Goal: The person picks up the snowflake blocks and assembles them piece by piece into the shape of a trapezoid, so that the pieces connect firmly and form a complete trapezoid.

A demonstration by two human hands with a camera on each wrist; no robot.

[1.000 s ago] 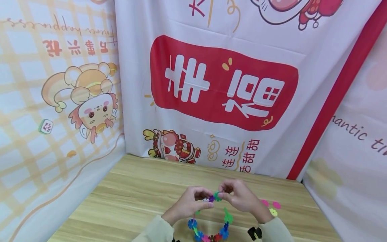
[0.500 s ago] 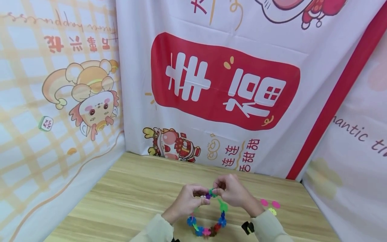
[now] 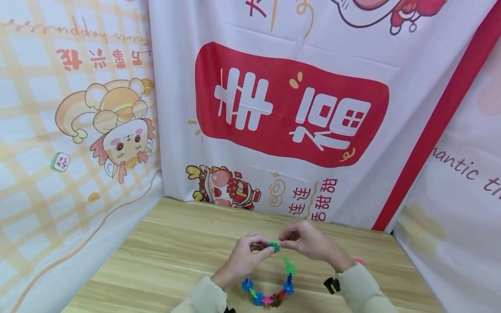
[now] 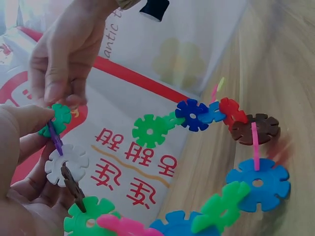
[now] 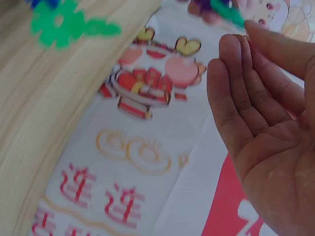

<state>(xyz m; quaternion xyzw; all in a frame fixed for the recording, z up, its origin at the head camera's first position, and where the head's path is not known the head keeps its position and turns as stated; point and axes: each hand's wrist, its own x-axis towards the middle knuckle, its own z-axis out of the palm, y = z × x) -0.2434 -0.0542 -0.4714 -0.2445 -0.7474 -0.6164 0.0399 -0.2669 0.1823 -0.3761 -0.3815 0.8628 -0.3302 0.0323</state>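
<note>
My left hand [image 3: 244,256] pinches the end of a chain of plastic snowflake discs, at a green disc [image 3: 274,247] and a purple disc [image 4: 55,138]. A white disc [image 4: 67,165] and a brown disc [image 4: 74,186] follow below. The chain curves round in an open loop over the table, through a blue disc [image 3: 247,285] and a pink disc [image 3: 267,300], to a bright green disc [image 3: 290,268] at its other end. Fingertips of my right hand [image 3: 313,245] lie right beside the held green disc, fingers loosely bent and nothing visible between them.
A loose pink disc [image 3: 359,261] shows on the wooden table [image 3: 188,234] behind my right forearm. A black wrist device [image 3: 332,285] sits at my right sleeve. Printed cloth walls [image 3: 289,182] close off the back and both sides.
My right hand has drawn off the green disc and stands slightly to its right. My left hand still holds the chain's end. My right forearm now covers most of the loose discs.
</note>
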